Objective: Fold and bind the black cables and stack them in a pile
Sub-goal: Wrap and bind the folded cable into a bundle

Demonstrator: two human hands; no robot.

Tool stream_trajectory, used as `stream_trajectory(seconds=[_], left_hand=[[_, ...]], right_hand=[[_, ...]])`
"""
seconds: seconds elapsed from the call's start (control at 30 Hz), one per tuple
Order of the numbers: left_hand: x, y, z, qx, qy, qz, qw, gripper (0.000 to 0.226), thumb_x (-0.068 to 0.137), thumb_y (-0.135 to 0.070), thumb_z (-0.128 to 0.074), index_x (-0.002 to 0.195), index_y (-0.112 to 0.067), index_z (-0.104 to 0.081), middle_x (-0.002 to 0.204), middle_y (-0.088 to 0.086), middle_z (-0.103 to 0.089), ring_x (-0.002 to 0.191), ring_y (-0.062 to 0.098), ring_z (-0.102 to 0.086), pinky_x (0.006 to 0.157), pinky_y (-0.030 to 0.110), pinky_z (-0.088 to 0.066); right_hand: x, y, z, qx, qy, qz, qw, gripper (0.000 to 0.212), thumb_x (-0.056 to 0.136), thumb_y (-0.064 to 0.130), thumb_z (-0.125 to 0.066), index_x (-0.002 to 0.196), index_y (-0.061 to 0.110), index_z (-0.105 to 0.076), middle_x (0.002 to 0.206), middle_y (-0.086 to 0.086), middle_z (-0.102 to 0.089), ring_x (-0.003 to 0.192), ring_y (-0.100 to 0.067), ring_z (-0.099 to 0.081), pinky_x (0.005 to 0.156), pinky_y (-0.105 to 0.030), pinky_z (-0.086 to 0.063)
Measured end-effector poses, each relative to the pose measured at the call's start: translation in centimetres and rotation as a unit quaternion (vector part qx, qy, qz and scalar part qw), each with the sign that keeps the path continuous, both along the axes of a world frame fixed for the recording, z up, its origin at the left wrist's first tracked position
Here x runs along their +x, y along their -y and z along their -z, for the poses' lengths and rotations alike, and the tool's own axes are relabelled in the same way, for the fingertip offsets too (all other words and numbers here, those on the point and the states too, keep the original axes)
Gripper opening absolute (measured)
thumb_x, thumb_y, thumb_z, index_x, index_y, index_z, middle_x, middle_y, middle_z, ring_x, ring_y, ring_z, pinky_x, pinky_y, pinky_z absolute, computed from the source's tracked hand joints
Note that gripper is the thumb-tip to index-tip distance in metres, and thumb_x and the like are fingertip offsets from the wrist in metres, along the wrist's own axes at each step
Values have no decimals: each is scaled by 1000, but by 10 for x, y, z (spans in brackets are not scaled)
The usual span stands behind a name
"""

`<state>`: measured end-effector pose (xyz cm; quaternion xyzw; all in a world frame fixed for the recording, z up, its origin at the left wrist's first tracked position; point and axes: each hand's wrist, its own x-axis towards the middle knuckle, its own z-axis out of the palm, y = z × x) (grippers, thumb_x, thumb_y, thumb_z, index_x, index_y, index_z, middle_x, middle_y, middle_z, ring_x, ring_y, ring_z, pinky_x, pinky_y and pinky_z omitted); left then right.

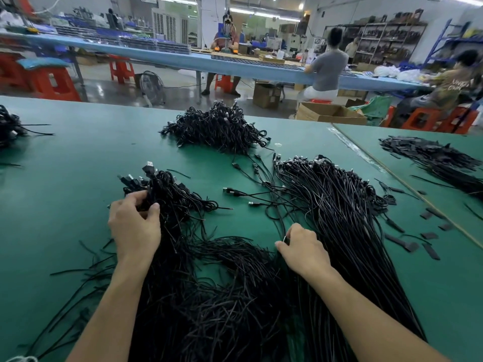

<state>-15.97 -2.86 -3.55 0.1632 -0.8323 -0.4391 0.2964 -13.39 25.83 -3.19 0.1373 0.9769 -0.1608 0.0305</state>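
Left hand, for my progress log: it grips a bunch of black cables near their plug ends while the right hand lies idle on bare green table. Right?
Not quite. The head view shows the right hand among the long black cables, pinching a strand, not idle on bare table. The left hand does grip a bunch of black cables near their plug ends.

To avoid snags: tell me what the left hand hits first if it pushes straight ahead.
Probably the plug ends of the cable bundle that the left hand grips, right ahead of its fingers; depth is unclear.
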Motion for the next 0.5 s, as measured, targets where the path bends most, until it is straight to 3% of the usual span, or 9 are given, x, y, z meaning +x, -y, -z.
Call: stream_trajectory(seconds=[0.13,0.33,0.4,0.5], left_hand=[[-3,-3,5,11,11,-24,1000,28,92,-12,-68,118,-13,-59,111,14,-58,83,20,-51,79,30,-39],[-3,2,7,170,-19,-51,984,38,91,-7,-66,107,-26,-37,106,6,-50,92,33,-62,77,55,-57],[-4,3,9,210,-13,-50,976,40,92,-6,-64,109,-28,-36,114,8,-47,87,30,-62,71,53,-60],[-6,6,16,151,12,-51,987,35,91,-7,-67,117,-22,-48,122,11,-43,93,24,-54,86,40,-53]], right_hand=[[-4,-4,0,-6,-11,14,1000,19,100,26,-53,117,18,-56,98,1,-50,85,-20,-54,71,-31,-43],[-7,-12,4,-113,-22,68,991,20,96,18,-56,115,21,-61,112,-2,-58,94,-22,-61,80,-36,-55],[-6,-16,6,-139,-50,85,985,18,97,19,-55,113,20,-64,109,-3,-63,88,-19,-64,76,-35,-56],[-5,-15,8,-164,-119,62,977,19,98,18,-58,115,16,-67,101,1,-66,87,-14,-63,79,-30,-55]])
